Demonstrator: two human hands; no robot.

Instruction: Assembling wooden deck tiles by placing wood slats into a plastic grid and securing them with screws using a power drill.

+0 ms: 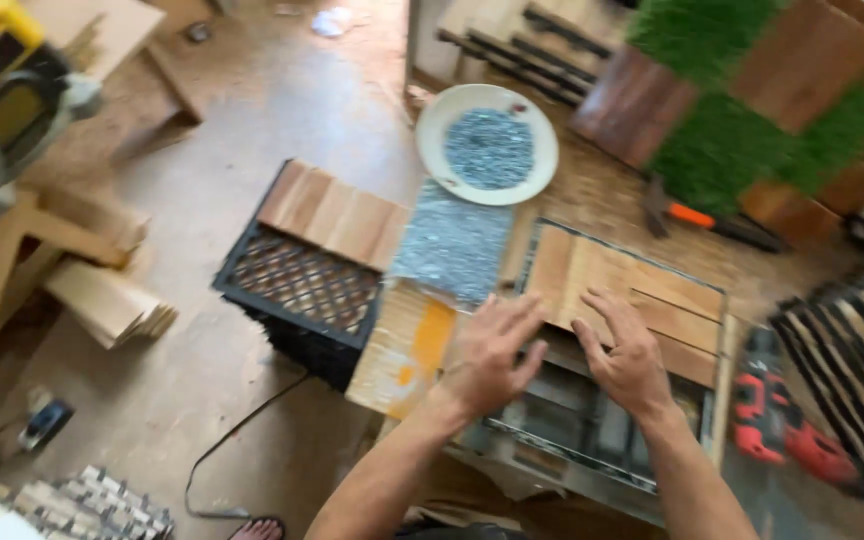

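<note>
Both hands hover spread and empty over the metal frame [592, 430], left hand [490, 350] at its near-left corner, right hand [624, 355] on the wooden slats [632, 295] set in it. The slats look light, stiff and dry; their long edges seem easiest to grip.

Your two bare forearms reach up from the near edge, converging toward the middle. Your left hand [490, 352] and right hand [624, 352] lie side by side, palms down, fingers spread and pointing far.
</note>
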